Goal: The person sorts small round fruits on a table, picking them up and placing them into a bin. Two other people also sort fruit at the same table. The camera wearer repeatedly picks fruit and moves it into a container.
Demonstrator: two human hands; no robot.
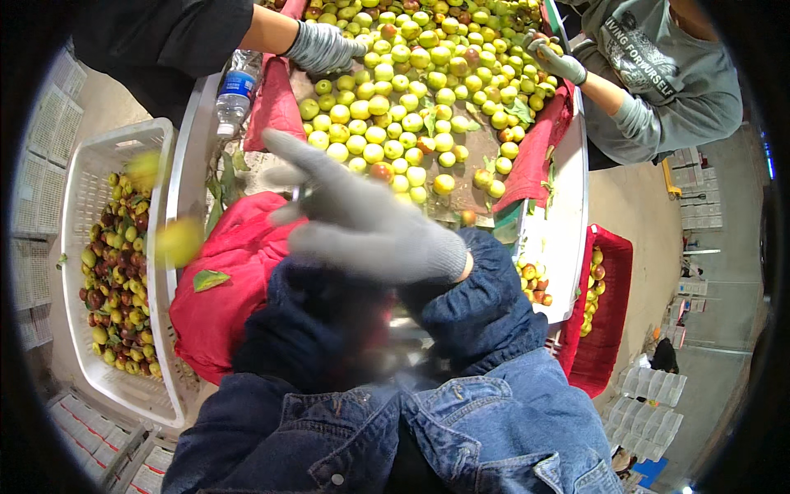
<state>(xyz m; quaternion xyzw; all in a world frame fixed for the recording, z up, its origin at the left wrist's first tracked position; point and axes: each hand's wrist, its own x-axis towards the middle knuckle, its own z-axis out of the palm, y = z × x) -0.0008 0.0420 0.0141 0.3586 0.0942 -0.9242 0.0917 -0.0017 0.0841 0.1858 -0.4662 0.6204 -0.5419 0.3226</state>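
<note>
My right hand [382, 228], in a grey knit glove and blurred, reaches leftward across my front. Its fingers are spread, with nothing seen in them. Two blurred yellow-green fruits, which look like jujubes [179, 242], are in the air left of it, near the white plastic crate [68, 247]. That crate holds many brown and yellow-green fruits. My left hand is not in view; its dark denim sleeve [271, 315] shows below the right hand. Beyond my hands, many green and reddish jujubes [376, 105] lie on the sorting table [460, 200].
Co-workers' gloved hands touch fruit at the table's far left [324, 48] and far right [555, 58]. A plastic water bottle [234, 99] lies at left. Red cloth [216, 247] bulges beside my sleeve. A red-lined crate [611, 309] with fruit stands at right.
</note>
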